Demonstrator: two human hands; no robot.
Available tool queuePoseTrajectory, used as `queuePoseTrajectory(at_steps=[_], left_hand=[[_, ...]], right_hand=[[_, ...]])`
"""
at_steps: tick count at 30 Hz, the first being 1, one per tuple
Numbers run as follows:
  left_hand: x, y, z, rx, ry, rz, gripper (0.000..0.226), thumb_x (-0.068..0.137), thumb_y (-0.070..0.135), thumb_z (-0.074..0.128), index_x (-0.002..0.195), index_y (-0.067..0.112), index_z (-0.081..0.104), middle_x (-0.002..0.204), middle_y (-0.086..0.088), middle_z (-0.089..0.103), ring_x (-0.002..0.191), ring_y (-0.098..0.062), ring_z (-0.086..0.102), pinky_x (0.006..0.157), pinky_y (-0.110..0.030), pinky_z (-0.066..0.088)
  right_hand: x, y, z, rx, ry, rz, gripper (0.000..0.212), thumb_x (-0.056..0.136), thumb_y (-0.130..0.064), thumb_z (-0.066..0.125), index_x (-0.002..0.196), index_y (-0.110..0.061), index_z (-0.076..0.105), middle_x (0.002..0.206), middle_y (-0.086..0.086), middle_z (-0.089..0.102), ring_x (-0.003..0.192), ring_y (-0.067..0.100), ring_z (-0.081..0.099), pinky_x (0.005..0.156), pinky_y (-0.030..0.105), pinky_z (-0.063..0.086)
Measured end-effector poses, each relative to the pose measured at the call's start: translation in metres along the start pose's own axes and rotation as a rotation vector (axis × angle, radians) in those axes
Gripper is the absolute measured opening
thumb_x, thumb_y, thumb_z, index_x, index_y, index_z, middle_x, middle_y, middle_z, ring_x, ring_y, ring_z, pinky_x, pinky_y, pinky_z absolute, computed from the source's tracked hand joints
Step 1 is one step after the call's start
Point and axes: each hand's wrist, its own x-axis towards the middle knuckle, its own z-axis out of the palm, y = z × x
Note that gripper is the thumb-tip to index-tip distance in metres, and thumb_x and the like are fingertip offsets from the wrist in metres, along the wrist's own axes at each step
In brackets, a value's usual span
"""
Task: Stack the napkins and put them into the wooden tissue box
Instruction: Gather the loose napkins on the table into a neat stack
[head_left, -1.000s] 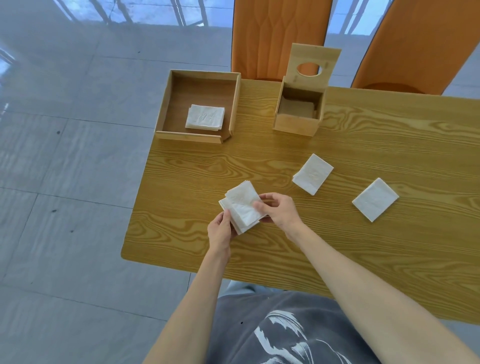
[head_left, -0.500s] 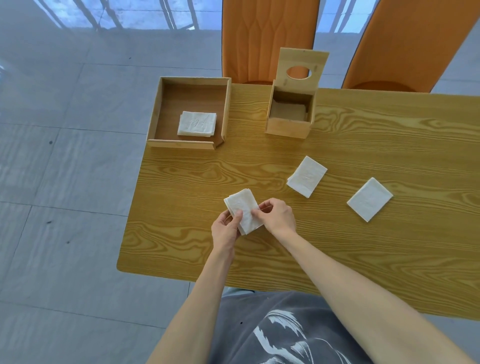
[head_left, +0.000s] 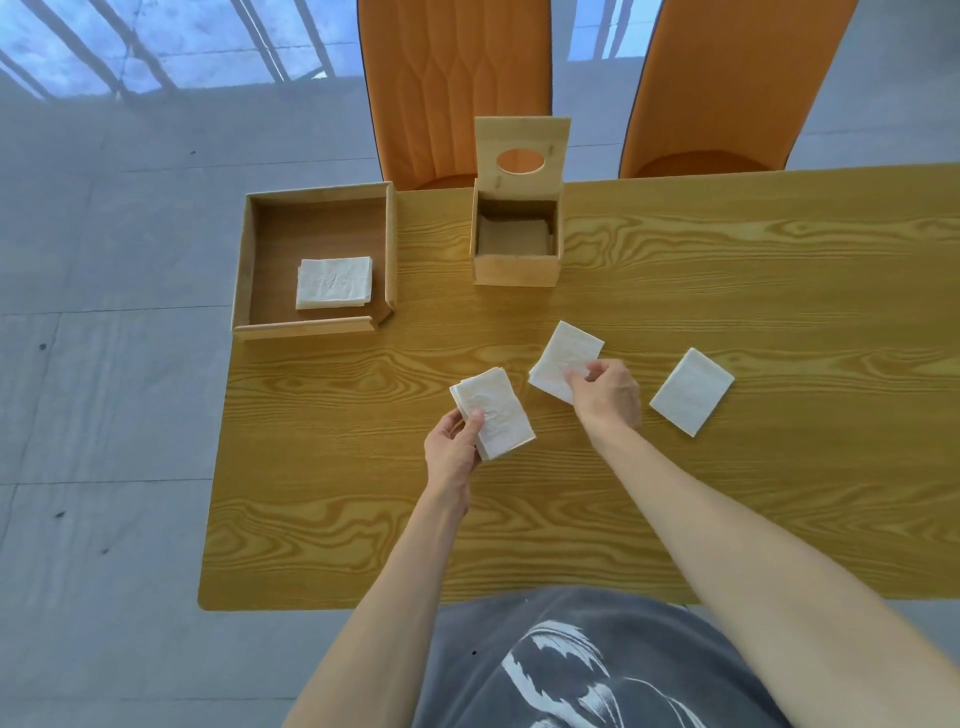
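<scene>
My left hand (head_left: 453, 447) grips a small stack of white napkins (head_left: 497, 410) by its near left corner, just above the table. My right hand (head_left: 607, 392) pinches the near edge of a single white napkin (head_left: 562, 359) lying to the right of the stack. Another folded napkin (head_left: 692, 389) lies flat further right. The wooden tissue box (head_left: 515, 267) stands at the back with its lid, which has an oval hole, tipped up open. Inside it I see only a brownish bottom.
A shallow wooden tray (head_left: 248, 260) at the table's back left corner holds a napkin pile (head_left: 335, 280). Two orange chairs (head_left: 454, 78) stand behind the wooden table (head_left: 727, 493). The table's left edge drops to a grey tiled floor.
My right hand let go of the stack and moved right onto the single napkin. My left hand alone now holds the stack.
</scene>
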Motion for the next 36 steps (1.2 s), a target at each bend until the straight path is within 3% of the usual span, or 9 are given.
queuePoseTrajectory(at_steps=[4,11,18,22,28,31,34,36], left_hand=[[0.004,0.001,0.004,0.024,-0.006,-0.007,0.021,0.094,0.016,0.067,0.114,0.014,0.063,0.1,-0.004,0.073,0.093,-0.02,0.071,0.086,-0.04,0.059],[0.012,-0.001,0.003,0.082,0.006,-0.024,0.006,0.094,0.02,0.067,0.099,0.021,0.068,0.098,-0.003,0.073,0.096,-0.022,0.069,0.096,-0.05,0.054],[0.014,-0.001,0.001,0.086,0.01,-0.034,0.008,0.095,0.024,0.066,0.102,0.021,0.068,0.1,-0.002,0.074,0.095,-0.02,0.07,0.097,-0.049,0.055],[0.014,-0.001,0.002,0.08,0.012,-0.025,0.009,0.097,0.025,0.062,0.103,0.02,0.068,0.101,-0.003,0.073,0.095,-0.02,0.069,0.096,-0.05,0.055],[0.012,-0.003,0.003,0.081,0.009,-0.001,0.012,0.099,0.028,0.059,0.1,0.022,0.069,0.103,-0.006,0.074,0.096,-0.023,0.069,0.095,-0.049,0.053],[0.012,-0.004,0.004,0.081,0.016,0.003,0.013,0.099,0.028,0.058,0.1,0.021,0.069,0.101,-0.005,0.074,0.093,-0.022,0.068,0.093,-0.049,0.053],[0.011,-0.004,0.004,0.075,0.022,0.001,0.015,0.1,0.028,0.057,0.102,0.02,0.069,0.101,-0.005,0.075,0.094,-0.022,0.069,0.092,-0.047,0.054],[0.01,-0.004,0.004,0.076,0.028,-0.004,0.018,0.1,0.029,0.056,0.104,0.018,0.07,0.102,-0.006,0.075,0.097,-0.024,0.07,0.092,-0.046,0.056]], right_hand=[[0.014,-0.003,-0.001,-0.015,0.008,0.105,0.053,0.087,-0.048,0.068,0.126,-0.015,0.055,0.124,0.006,0.063,0.11,0.028,0.063,0.078,0.037,0.048],[0.02,-0.011,0.008,0.002,0.03,0.131,0.035,0.086,-0.044,0.069,0.111,-0.02,0.066,0.123,0.004,0.061,0.104,0.027,0.064,0.085,0.041,0.052],[0.019,-0.01,0.009,0.044,0.049,0.027,0.021,0.088,-0.034,0.069,0.104,-0.02,0.067,0.107,-0.001,0.068,0.097,0.021,0.063,0.075,0.036,0.052],[0.015,-0.008,0.005,0.199,0.035,-0.106,0.02,0.09,-0.029,0.071,0.105,-0.016,0.069,0.093,-0.006,0.069,0.09,0.014,0.065,0.074,0.027,0.049],[0.015,0.008,-0.003,0.471,-0.271,-0.146,0.019,0.085,-0.024,0.077,0.103,-0.017,0.073,0.099,-0.001,0.075,0.094,0.015,0.071,0.083,0.03,0.059],[0.007,0.015,0.004,0.488,-0.428,-0.114,0.026,0.084,-0.019,0.079,0.107,-0.008,0.073,0.103,0.006,0.075,0.095,0.019,0.071,0.079,0.031,0.06],[-0.005,0.018,0.015,0.49,-0.491,-0.092,0.027,0.084,-0.019,0.079,0.106,-0.005,0.073,0.102,0.009,0.076,0.089,0.018,0.071,0.067,0.025,0.056],[-0.009,0.02,0.023,0.47,-0.511,-0.086,0.022,0.083,-0.02,0.08,0.101,-0.008,0.073,0.1,0.009,0.076,0.088,0.019,0.072,0.067,0.028,0.058]])
